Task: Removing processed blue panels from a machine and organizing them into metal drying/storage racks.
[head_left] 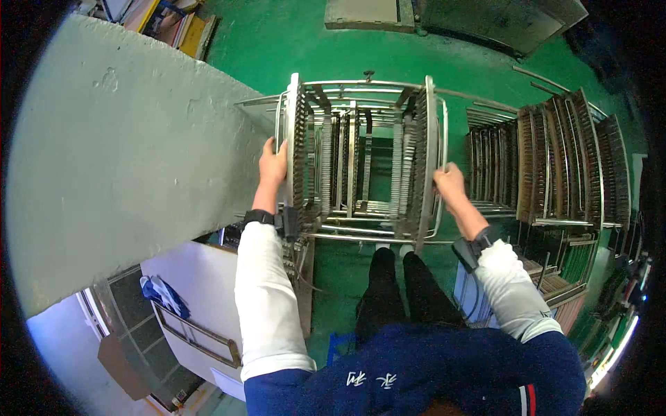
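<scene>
A metal slotted rack (pixel 428 132) stands in front of me, with comb-like rows of slots along both sides and tubular side handles. My left hand (pixel 272 168) is closed on its left side, fingers around the left handle and thumb by the upright. On the other side, my right hand (pixel 450 182) grips the right handle (pixel 444 135) with curled fingers. Through the frame, further slotted strips and bars show lower down; I cannot tell whether they belong to a second rack.
Close on the left is a pale grey wall or pillar (pixel 139 139). More slotted racks (pixel 562 159) stand to the right. A white panel with a handle (pixel 201 284) is at lower left. Grey flat-topped units (pixel 371 14) sit at the far side of the green floor (pixel 277 45).
</scene>
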A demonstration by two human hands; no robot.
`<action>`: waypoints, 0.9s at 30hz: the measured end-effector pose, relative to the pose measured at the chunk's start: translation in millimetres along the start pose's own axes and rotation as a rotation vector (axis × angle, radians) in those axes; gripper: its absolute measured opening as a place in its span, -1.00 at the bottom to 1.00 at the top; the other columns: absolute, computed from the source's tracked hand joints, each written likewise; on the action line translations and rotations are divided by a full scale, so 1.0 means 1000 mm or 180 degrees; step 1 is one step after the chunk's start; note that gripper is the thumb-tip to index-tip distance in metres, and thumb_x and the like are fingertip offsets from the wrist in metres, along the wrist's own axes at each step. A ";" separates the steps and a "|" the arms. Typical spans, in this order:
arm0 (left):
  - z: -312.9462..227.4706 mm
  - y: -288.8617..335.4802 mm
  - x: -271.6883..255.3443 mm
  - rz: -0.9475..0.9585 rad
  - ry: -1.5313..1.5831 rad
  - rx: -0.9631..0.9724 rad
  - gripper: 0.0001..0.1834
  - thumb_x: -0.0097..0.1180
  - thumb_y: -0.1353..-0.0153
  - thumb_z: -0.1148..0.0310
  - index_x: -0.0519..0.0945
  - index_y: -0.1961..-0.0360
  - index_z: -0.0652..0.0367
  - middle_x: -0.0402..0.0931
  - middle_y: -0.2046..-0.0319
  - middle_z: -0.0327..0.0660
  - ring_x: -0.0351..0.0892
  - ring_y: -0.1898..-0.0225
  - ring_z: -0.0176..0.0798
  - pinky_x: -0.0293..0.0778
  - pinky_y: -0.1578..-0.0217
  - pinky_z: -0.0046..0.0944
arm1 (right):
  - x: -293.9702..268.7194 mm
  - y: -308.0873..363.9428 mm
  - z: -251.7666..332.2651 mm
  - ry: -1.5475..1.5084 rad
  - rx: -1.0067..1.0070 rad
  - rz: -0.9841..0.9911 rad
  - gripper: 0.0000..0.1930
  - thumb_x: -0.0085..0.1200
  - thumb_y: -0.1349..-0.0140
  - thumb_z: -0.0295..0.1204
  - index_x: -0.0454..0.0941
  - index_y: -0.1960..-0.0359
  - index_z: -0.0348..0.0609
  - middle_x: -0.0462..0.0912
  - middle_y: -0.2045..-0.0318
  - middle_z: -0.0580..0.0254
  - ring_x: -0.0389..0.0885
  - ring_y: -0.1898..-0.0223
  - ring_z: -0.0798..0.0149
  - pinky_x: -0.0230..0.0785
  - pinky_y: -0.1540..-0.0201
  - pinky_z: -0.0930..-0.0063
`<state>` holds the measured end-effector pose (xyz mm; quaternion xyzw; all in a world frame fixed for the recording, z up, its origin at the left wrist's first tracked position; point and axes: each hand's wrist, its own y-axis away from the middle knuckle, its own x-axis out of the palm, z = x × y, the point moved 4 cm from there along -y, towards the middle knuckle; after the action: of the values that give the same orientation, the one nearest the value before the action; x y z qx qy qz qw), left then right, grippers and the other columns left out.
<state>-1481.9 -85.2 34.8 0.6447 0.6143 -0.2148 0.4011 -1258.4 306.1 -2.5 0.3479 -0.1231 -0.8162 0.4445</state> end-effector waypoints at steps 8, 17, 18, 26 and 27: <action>-0.009 0.010 0.017 -0.0041 -0.0138 0.0430 -0.40 0.12 -0.12 0.11 0.36 -0.15 0.17 0.47 0.04 0.17 0.44 -0.01 0.18 0.37 0.00 -0.07 | -0.011 -0.009 -0.018 -0.0172 -0.0006 0.0161 -0.87 -0.08 -0.13 -0.42 0.33 0.40 -0.23 0.45 0.62 0.19 0.45 0.70 0.30 0.23 0.72 0.43; 0.007 0.001 0.008 -0.0086 -0.0182 0.0690 -0.38 0.16 -0.11 0.11 0.37 -0.12 0.25 0.52 0.15 0.12 0.55 0.19 0.07 0.42 0.15 -0.12 | -0.016 -0.018 -0.008 0.0119 0.0122 0.0253 -0.80 0.02 -0.07 -0.40 0.37 0.38 -0.30 0.51 0.54 0.08 0.51 0.60 0.21 0.32 0.62 0.33; 0.009 0.000 0.009 -0.0023 -0.0139 0.0673 -0.38 0.16 -0.12 0.10 0.37 -0.12 0.25 0.54 0.17 0.09 0.56 0.23 0.03 0.43 0.18 -0.15 | -0.017 -0.021 -0.008 0.0103 0.0202 0.0311 -0.75 0.06 -0.05 -0.37 0.40 0.36 -0.33 0.56 0.49 0.02 0.57 0.54 0.14 0.36 0.57 0.28; 0.039 -0.016 0.003 0.0947 0.0845 -0.0037 -0.49 0.11 -0.17 0.24 0.42 -0.11 0.22 0.55 0.22 -0.15 0.53 0.28 -0.35 0.47 0.26 -0.32 | -0.018 -0.027 -0.032 0.0352 0.0196 -0.0063 -0.71 0.06 -0.10 -0.25 0.37 0.38 -0.25 0.54 0.46 -0.02 0.55 0.41 0.06 0.38 0.32 0.15; 0.057 -0.023 0.002 0.0678 0.0254 0.0320 -0.45 0.18 -0.09 0.26 0.43 -0.10 0.24 0.56 0.15 -0.08 0.56 0.19 -0.24 0.47 0.14 -0.27 | -0.015 -0.029 -0.031 0.0469 0.0210 -0.0021 -0.74 0.04 -0.12 -0.28 0.35 0.38 -0.23 0.51 0.49 0.02 0.54 0.47 0.11 0.40 0.42 0.19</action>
<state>-1491.7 -130.2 -6.1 0.7336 0.5463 -0.1757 0.3640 -1250.3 338.0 -32.6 0.4219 -0.1158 -0.7853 0.4380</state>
